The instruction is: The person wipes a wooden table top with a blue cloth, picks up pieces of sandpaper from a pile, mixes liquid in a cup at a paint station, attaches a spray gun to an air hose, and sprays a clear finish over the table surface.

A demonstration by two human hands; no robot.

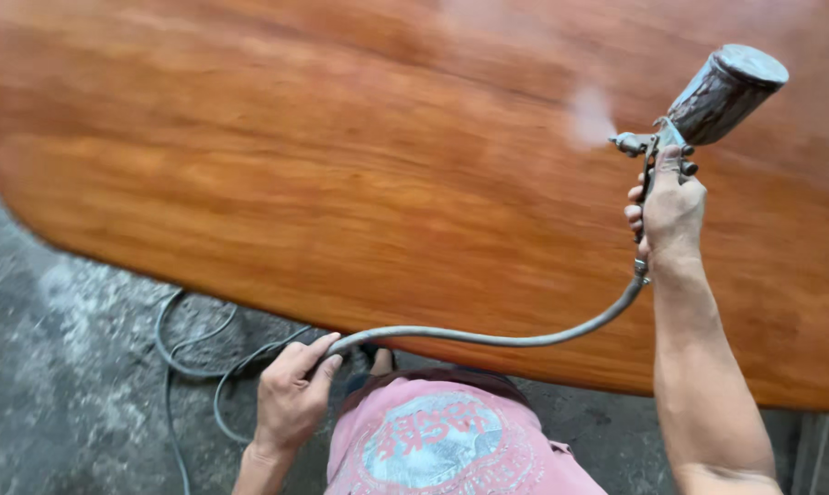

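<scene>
The spray gun (676, 137) is held above the far right part of a large, glossy, orange-brown wooden slab (341, 174), with its nozzle turned to the left, where a faint mist (591, 115) is seen. The gun is judged to be rigid metal and moderately heavy, top-heavy because of the dark cup (726, 92) mounted on it; the cup is probably full of liquid, so the gun should be kept steady. The best place to take it is the handle below the body, where it is already taken. The right hand (668, 209) is closed around this handle, with the fingers curled at the trigger side; whether the trigger is pressed cannot be told for certain. A grey hose (488, 337) runs from the bottom of the handle; it is judged flexible and light, but a little springy. It is pinched by the left hand (291, 394), between thumb and bent fingers, near the slab's front edge. More cable (190, 362) lies looped on the concrete floor (48, 367).
</scene>
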